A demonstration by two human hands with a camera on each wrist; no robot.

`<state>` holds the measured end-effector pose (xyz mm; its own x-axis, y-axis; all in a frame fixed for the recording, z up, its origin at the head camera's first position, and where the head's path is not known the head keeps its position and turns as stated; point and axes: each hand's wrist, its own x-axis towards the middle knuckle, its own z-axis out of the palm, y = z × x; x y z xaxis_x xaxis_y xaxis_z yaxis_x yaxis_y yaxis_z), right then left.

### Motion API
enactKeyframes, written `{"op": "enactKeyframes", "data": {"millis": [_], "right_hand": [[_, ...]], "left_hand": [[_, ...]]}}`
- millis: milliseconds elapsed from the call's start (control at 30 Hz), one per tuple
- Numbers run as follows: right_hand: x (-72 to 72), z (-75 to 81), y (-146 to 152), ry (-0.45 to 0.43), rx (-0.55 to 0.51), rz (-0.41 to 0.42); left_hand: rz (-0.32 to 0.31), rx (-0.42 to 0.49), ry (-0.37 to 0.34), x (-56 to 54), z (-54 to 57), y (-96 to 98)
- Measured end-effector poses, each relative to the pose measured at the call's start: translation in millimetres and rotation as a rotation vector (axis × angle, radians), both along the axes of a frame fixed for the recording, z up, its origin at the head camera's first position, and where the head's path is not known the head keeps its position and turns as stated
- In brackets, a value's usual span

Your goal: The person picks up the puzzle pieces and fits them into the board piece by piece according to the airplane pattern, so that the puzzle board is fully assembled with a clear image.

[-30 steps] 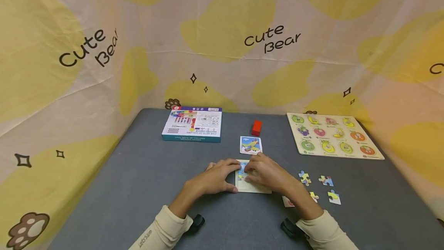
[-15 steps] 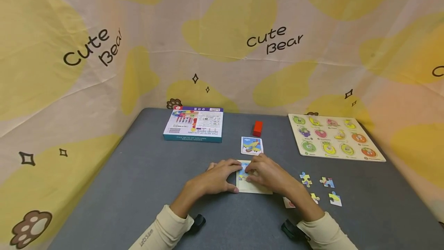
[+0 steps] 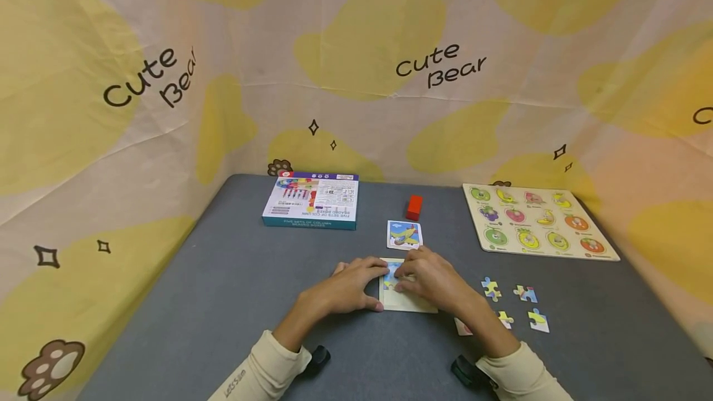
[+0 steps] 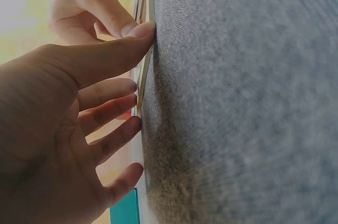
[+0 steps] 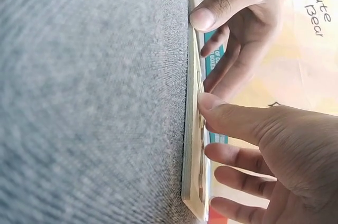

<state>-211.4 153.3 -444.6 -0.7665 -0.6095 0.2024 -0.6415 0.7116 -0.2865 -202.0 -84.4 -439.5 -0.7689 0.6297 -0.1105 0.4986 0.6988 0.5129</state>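
A pale puzzle tray [image 3: 412,304] lies on the table with blue picture pieces [image 3: 390,269] along its left side. My left hand [image 3: 346,288] rests at its left edge, thumb at the near corner and forefinger over the far left part, other fingers loosely extended. The right hand [image 3: 431,277] bends over the middle of the tray. In the right wrist view its thumb [image 5: 211,100] and forefinger come together at the tray's surface, pinching a puzzle piece mostly hidden by the fingers. Behind the tray lies a picture card [image 3: 404,235] with a yellow aeroplane.
Several loose puzzle pieces [image 3: 538,320] lie right of the tray, some partly behind the right forearm. A red block [image 3: 414,208] stands behind the card. At the back left is a flat box [image 3: 309,201], at the back right a fruit board [image 3: 539,221].
Both hands keep their places on the tray, with barely any finger movement. The whole head view has shifted very slightly.
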Motion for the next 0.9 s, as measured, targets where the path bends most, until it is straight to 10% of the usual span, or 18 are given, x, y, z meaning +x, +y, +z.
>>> {"op": "enactKeyframes", "data": {"millis": [900], "right_hand": [[-1.3, 4.2, 4.2, -0.091, -0.046, -0.036]], "left_hand": [[-0.045, 0.007, 0.102, 5.7, 0.8, 4.9]]}}
